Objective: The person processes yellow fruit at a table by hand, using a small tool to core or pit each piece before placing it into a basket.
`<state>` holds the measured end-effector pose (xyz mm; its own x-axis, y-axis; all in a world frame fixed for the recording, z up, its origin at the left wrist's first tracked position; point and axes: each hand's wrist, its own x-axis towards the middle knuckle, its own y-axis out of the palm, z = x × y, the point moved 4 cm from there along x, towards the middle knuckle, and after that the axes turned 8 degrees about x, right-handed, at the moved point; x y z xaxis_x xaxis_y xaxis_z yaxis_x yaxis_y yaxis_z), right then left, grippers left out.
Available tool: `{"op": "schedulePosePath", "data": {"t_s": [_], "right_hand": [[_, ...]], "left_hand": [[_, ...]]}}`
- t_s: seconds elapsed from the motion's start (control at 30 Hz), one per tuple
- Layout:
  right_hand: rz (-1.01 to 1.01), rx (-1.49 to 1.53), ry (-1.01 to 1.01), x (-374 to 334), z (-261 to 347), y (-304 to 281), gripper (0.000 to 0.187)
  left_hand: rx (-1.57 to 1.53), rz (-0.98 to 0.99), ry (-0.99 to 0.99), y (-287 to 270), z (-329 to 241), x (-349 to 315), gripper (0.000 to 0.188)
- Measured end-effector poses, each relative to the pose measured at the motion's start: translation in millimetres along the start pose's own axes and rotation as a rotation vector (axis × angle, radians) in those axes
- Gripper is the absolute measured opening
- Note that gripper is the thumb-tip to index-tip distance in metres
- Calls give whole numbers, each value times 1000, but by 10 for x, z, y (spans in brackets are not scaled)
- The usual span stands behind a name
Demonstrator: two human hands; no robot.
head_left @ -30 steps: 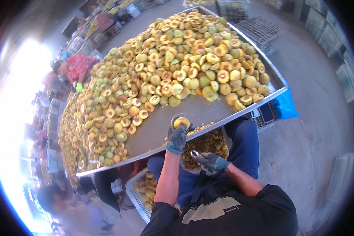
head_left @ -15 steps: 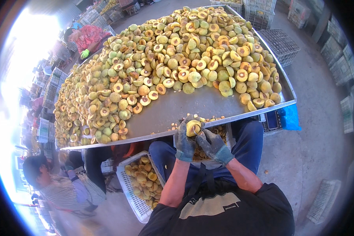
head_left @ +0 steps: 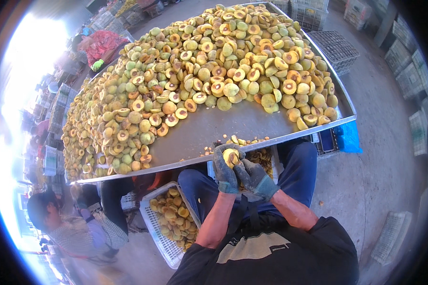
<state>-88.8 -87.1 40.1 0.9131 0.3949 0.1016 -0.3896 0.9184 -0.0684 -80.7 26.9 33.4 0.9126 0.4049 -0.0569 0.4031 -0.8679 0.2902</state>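
Note:
In my gloved left hand [head_left: 225, 172] sits a yellow peach half [head_left: 231, 156], its cut side up, with the fingers wrapped round it. My gloved right hand [head_left: 257, 177] is closed against the fruit's right side, thumb and fingers pressed together. Whatever those right fingers grip is hidden. Both hands are over my lap, just off the near rim of a metal-edged table [head_left: 199, 159]. A big heap of halved peaches [head_left: 214, 71], many with brown pits showing, covers much of the table. Small pits and scraps [head_left: 240, 141] lie by the rim near my hands.
Between my knees, below my hands, is a container of cut pieces [head_left: 263, 160]. A white crate [head_left: 159, 237] of peach halves stands left of my leg. Beside it sits another person [head_left: 76, 223]. Crates [head_left: 335, 50] and a blue bag [head_left: 348, 137] are at the right.
The peach half has turned in my left hand and shows more pale flesh. My right fingers have shifted slightly lower beside it. The whole view has moved a little.

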Motion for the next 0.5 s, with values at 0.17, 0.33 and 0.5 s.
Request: {"op": "schedulePosePath", "data": {"t_s": [0.17,0.33,0.5], "right_hand": [[81,151,172,-60,-188,-22,37],[187,504,625,-167,-19,-27,41],[316,802,685,-202,200,-45,44]], "left_hand": [[-42,-16,-22,98,-55,-22,50],[-47,138,-62,56,-45,-8,65],[-104,209,-175,12,54,47,70]]}}
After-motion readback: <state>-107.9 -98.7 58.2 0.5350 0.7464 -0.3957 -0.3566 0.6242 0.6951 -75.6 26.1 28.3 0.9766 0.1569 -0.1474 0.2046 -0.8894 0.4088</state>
